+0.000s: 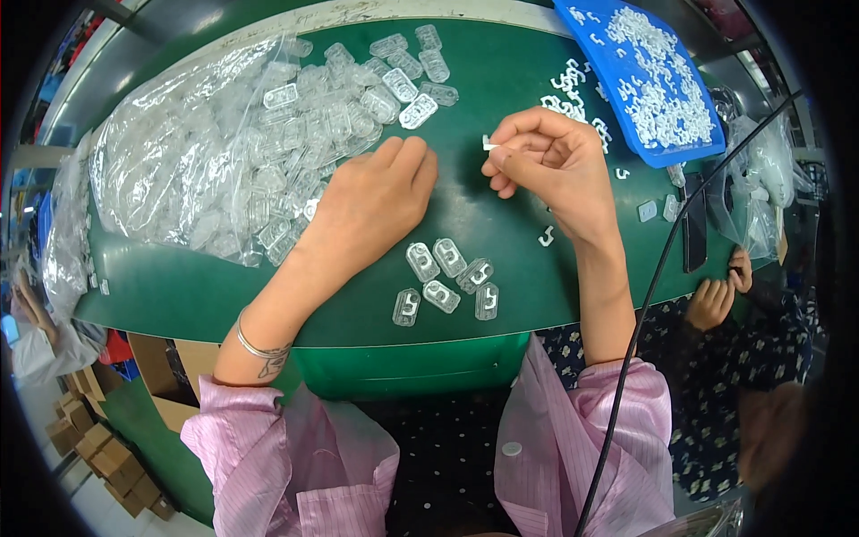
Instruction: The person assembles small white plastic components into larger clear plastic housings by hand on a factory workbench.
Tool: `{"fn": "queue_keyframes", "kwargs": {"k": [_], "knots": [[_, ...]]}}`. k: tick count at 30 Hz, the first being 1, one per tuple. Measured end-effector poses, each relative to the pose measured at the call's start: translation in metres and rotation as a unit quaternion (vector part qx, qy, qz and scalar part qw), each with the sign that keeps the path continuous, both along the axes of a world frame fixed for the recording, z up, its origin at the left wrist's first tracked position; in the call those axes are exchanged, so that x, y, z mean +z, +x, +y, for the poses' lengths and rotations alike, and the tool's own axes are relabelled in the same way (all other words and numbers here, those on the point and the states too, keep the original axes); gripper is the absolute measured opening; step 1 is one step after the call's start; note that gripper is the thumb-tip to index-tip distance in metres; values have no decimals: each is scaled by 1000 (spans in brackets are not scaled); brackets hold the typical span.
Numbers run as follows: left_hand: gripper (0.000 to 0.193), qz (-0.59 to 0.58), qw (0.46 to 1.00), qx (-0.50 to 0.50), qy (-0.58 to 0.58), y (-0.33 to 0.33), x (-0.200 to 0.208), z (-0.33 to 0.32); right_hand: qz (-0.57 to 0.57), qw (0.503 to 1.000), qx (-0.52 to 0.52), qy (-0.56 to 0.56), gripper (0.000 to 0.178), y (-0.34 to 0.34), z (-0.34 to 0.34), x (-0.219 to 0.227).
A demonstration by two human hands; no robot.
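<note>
My right hand [555, 166] pinches a small white hook-shaped plastic piece [489, 143] between thumb and forefinger, above the green tabletop. My left hand [380, 192] is closed, back upward, at the near right edge of a heap of clear plastic casings [331, 112]. Its fingertips are tucked out of sight, so I cannot make out what they hold. Nearer to me lies a group of several clear casings [440, 296] with white hook pieces in them. Loose white hook pieces [565, 89] are scattered beyond my right hand, and a single hook piece [547, 236] lies by its wrist.
A large clear plastic bag [170, 161] of casings covers the table's left. At the far right stands a blue tray [617, 116] of white pieces. A black cable [667, 246] crosses the right side, near a dark phone-like slab [694, 224]. A co-worker's hands [716, 300] rest at the right edge.
</note>
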State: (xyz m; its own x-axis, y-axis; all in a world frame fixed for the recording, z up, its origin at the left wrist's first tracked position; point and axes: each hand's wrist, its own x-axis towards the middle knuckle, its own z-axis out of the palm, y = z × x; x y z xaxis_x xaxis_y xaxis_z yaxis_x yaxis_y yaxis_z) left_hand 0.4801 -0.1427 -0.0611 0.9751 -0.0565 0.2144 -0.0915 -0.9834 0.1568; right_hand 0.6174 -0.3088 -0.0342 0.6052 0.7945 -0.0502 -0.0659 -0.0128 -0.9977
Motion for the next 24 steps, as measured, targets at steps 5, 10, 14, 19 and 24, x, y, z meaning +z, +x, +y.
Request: {"fn": "queue_keyframes", "kwargs": {"k": [5,10,14,19,24], "knots": [[34,-115,986,24,-115,-6,3,-4,50,998,-17,42,9,-9,1,-2],[26,-3,734,73,-676,-18,17,-13,27,997,-37,65,11,-22,6,-6],[24,12,634,100,-767,-20,17,-14,3,999,-18,44,10,-25,4,-3],[31,-22,708,94,-699,-21,12,-21,-90,994,-11,-53,8,-39,4,-3],[25,-41,780,82,-619,-20,3,-25,-189,979,-30,-74,7,-41,6,-6]]}}
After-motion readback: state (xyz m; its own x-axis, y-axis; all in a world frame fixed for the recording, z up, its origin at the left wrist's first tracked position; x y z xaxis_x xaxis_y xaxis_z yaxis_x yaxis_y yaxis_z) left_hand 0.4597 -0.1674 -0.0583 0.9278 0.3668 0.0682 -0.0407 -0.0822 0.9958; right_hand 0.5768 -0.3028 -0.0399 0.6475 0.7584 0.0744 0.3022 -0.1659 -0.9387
